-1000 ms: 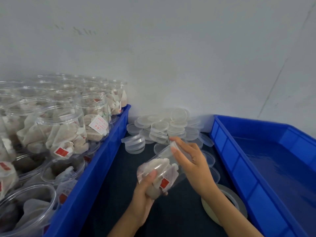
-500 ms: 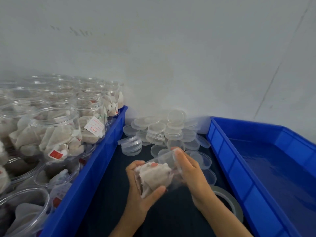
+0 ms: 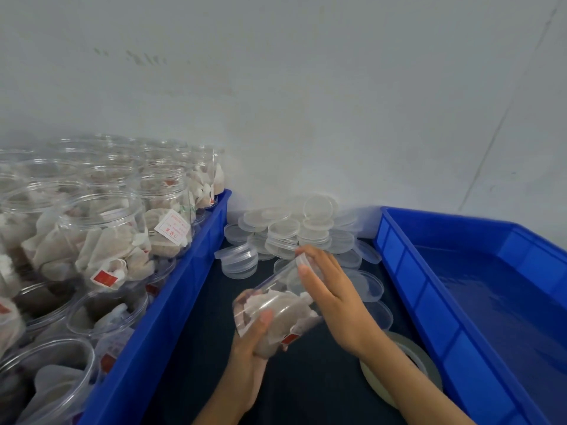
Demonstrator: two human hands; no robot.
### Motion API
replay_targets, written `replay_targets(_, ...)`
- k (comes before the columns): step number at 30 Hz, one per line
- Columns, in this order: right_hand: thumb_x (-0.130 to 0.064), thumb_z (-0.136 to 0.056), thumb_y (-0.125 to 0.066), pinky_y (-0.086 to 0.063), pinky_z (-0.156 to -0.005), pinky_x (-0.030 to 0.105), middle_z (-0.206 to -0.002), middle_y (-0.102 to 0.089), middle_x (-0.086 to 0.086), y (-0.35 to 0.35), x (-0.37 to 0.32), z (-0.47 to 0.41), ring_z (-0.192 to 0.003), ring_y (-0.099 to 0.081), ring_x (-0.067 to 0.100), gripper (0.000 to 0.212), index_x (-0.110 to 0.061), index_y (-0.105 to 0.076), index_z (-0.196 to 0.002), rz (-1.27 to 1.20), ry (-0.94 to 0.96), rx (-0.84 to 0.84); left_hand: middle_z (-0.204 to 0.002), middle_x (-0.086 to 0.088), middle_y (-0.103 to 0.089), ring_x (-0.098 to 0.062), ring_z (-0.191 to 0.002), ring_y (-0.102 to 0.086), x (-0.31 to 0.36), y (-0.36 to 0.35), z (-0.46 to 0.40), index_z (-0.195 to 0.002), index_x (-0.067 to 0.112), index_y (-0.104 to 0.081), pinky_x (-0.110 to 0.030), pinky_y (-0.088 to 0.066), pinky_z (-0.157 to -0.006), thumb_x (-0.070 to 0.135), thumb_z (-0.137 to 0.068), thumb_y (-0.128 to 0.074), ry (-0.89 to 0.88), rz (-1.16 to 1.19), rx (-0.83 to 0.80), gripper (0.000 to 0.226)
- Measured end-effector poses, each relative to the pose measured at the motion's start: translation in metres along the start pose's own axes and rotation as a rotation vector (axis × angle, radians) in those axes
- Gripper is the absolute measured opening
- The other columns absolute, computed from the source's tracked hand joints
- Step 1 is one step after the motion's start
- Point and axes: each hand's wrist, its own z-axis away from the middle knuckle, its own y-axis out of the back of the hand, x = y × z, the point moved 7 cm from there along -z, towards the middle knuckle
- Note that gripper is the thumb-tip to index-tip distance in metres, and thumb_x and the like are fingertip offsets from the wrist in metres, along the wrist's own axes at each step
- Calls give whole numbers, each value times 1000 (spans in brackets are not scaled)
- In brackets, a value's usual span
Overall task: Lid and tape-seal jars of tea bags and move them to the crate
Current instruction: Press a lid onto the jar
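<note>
Lidding step. Jar (image 3: 276, 314) of tea bags held tilted above the worktop's middle, left hand (image 3: 251, 351) fingers wrapped round its base. Right hand (image 3: 331, 296) lies flat along its mouth end; lid seating unclear. Next: press lid home, then fetch tape roll (image 3: 426, 366).

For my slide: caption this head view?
Both hands hold a tilted tea-bag jar between two blue crates.

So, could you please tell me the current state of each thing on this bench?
Held jar: tilted, tea bags inside, lid on its mouth.
Left hand: grip on the jar's base.
Right hand: on the lid end.
Left crate: packed with unlidded jars of tea bags.
Right crate: no jars visible.
Loose lids: piled by the wall.
Tape roll: lying flat.
</note>
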Motion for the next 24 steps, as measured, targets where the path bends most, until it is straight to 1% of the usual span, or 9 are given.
replay_targets(3, -72, -88, -38, -43, -91, 23, -127, -40, -30, 0, -5, -5, -121, -43, -9, 46, -59, -39, -133, 106, 69, -141, -105, -22, -69, -32, -79, -67, -7, -6, 4, -121, 7, -66, -30, -51, -50, 51, -70, -77, 276, 230, -107, 68)
replay_targets(4, -67, -90, -39, -46, -93, 26, -127, -42, -24, 1, -5, -5, -123, -45, -2, 46, -55, -41, -134, 152, 119, -170, -101, -23, -69, -33, -76, -66, -13, -10, 6, -110, 7, -73, -29, -49, -47, 51, -72, -73, 396, 286, -155, 58)
replay_targets(6, -58, -91, -44, -48, -97, 35, -124, -46, -16, 1, -4, -4, -121, -50, 9, 42, -45, -50, -131, 142, 157, -137, -95, -22, -69, -33, -73, -65, -22, -10, 4, -97, 7, -77, -27, -48, -45, 54, -70, -66, 474, 333, -170, 55)
replay_targets(11, -55, -88, -48, -49, -94, 35, -118, -53, -13, -5, 1, -3, -115, -54, 11, 36, -39, -61, -117, -9, 94, 13, -94, -21, -71, -31, -73, -68, -19, 4, -5, -100, 5, -76, -34, -52, -60, 51, -68, -67, 303, 295, -32, 57)
replay_targets(13, -56, -87, -48, -50, -95, 41, -119, -53, -13, -7, 2, -4, -115, -54, 9, 39, -37, -61, -118, -42, 61, 33, -95, -22, -71, -30, -73, -70, -20, 10, -6, -107, 4, -71, -39, -50, -68, 49, -69, -67, 268, 266, 24, 59)
replay_targets(16, -57, -86, -48, -51, -94, 46, -118, -54, -16, -6, 3, -3, -115, -54, 8, 40, -36, -62, -118, -79, 42, 56, -98, -22, -71, -30, -74, -69, -20, 11, -6, -116, 4, -65, -37, -52, -64, 49, -74, -63, 258, 232, 21, 62)
replay_targets(18, -59, -86, -49, -50, -96, 41, -118, -55, -18, 1, 1, -7, -114, -55, 5, 38, -41, -62, -117, -50, 58, 54, -105, -23, -70, -31, -81, -69, -18, 6, -8, -122, 7, -62, -36, -56, -61, 53, -78, -63, 272, 170, -37, 63)
replay_targets(21, -62, -83, -53, -49, -96, 32, -117, -55, -19, 14, -5, -20, -110, -54, -2, 38, -48, -60, -118, 90, 65, -8, -123, -8, -66, -22, -102, -69, -4, 4, -15, -122, 27, -56, -35, -59, -76, 54, -66, -76, 100, -152, -83, 66)
replay_targets(24, -65, -78, -59, -49, -92, 27, -112, -51, -21, 11, -9, -29, -104, -52, -3, 50, -48, -56, -125, 363, 96, -117, -123, 28, -57, 7, -115, -54, 7, 0, -15, -120, 52, -48, -16, -48, -86, 41, -48, -88, -168, -646, -75, 83)
